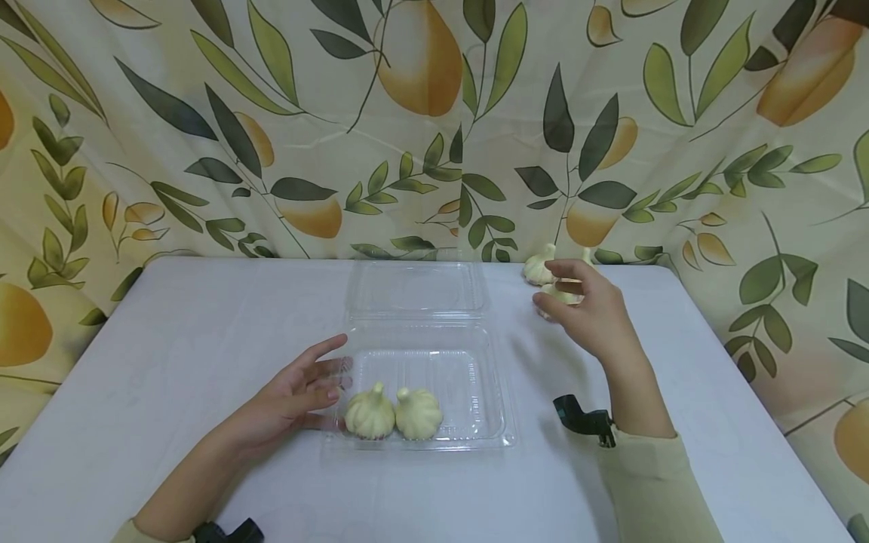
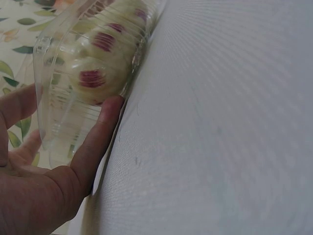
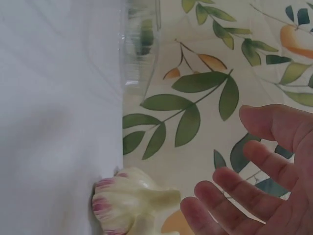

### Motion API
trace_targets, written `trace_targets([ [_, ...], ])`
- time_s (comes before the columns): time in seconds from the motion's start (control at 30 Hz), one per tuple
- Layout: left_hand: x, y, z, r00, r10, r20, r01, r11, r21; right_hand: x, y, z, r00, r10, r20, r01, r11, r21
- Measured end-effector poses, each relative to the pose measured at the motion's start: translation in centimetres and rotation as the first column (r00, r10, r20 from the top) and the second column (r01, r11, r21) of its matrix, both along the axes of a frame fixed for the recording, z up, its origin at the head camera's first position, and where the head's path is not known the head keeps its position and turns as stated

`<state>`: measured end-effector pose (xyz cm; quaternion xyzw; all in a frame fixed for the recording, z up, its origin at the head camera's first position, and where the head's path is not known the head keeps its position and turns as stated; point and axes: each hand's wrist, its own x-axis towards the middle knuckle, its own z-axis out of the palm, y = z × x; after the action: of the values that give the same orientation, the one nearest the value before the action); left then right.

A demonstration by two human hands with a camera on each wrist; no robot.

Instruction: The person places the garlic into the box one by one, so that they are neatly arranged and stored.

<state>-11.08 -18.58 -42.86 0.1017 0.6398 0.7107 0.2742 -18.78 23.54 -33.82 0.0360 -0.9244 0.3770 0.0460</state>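
A clear plastic clamshell box (image 1: 498, 377) lies with its lid folded back on the white table. Two pale garlic bulbs (image 1: 370, 412) sit side by side in its front left part; purple streaks show on the bulbs (image 2: 93, 77) through the wall. My left hand (image 1: 299, 396) touches the left side of the box with extended, relaxed fingers. At the back right, my right hand (image 1: 591, 309) hovers by several loose garlic bulbs (image 1: 538, 268), partly covering them. Its fingers are spread and lightly bent, holding nothing, near a garlic bulb (image 3: 127, 200) in the right wrist view.
The open lid (image 1: 417, 290) lies flat towards the table's back edge. Behind the white table (image 1: 224, 332) hangs a cloth (image 1: 421, 151) printed with leaves and fruit. A black wrist camera mount (image 1: 584, 418) sits by the right sleeve.
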Motion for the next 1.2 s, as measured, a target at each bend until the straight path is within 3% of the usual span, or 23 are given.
trace_targets([
  [0.23,0.0,0.0,0.1,1.000,0.002,-0.001,-0.002,1.000,0.002,-0.4,0.6,-0.7,0.997,-0.049,-0.066,0.046,0.998,-0.037],
  [0.43,0.0,0.1,0.1,1.000,0.004,-0.002,-0.004,1.000,-0.002,-0.6,1.1,-1.1,0.994,-0.082,-0.072,0.078,0.995,-0.059],
  [0.8,0.0,0.1,0.1,1.000,0.010,0.000,-0.010,1.000,-0.010,-1.0,1.6,-1.9,0.993,-0.120,-0.013,0.118,0.989,-0.090],
  [1.2,0.0,0.1,0.1,1.000,0.005,-0.004,-0.005,1.000,-0.006,-1.5,2.0,-2.7,0.992,-0.109,0.069,0.116,0.987,-0.109],
])
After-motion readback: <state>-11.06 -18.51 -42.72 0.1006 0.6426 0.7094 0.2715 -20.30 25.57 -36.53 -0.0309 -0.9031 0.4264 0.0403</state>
